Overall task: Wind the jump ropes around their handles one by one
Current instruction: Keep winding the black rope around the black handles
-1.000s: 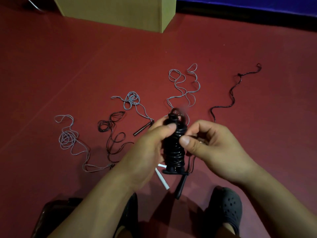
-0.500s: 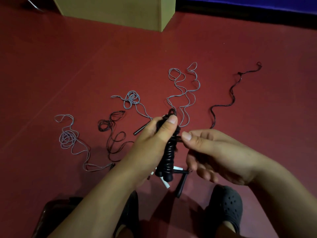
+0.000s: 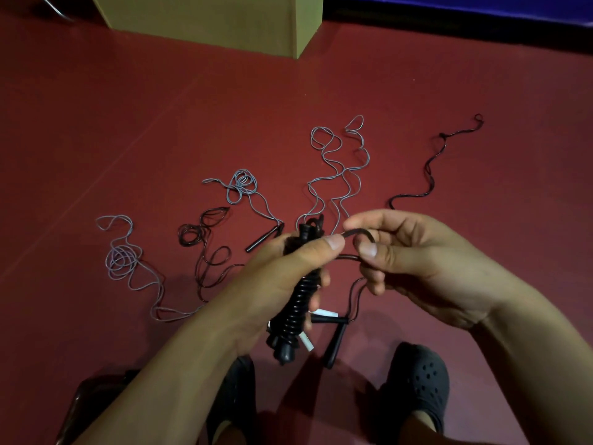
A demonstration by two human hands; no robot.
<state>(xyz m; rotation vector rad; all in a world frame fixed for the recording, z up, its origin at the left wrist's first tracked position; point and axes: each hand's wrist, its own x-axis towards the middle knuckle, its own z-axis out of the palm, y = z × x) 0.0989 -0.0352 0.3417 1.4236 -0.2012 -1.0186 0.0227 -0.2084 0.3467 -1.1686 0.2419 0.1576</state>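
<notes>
Seen from the head camera, above a dark red floor (image 3: 128,123). Left hand (image 3: 276,284) wrapped around a black bundle (image 3: 296,303) of handles with black rope coiled tightly around them, fingers curled behind it, thumb pressed across the upper part. Bundle held off the floor, tilted, its top near the middle of the view and its lower end pointing toward the person. Right hand (image 3: 414,261) just beside it, fingers and thumb pinching the free end of the black rope (image 3: 359,234), bent into a small loop between the two hands. A loose strand trailing down from the right hand to black handles (image 3: 333,335) lying on the floor, next to white handles (image 3: 324,313). Spread on the floor beyond the hands: grey ropes (image 3: 337,165), tangled and unwound, another grey tangle (image 3: 123,258) far left, a dark tangle (image 3: 205,232) between them, and a long black rope (image 3: 433,168) to the right. Black clogs (image 3: 417,383) at the bottom edge. A tan box (image 3: 224,20) at the top, well apart from the ropes.
</notes>
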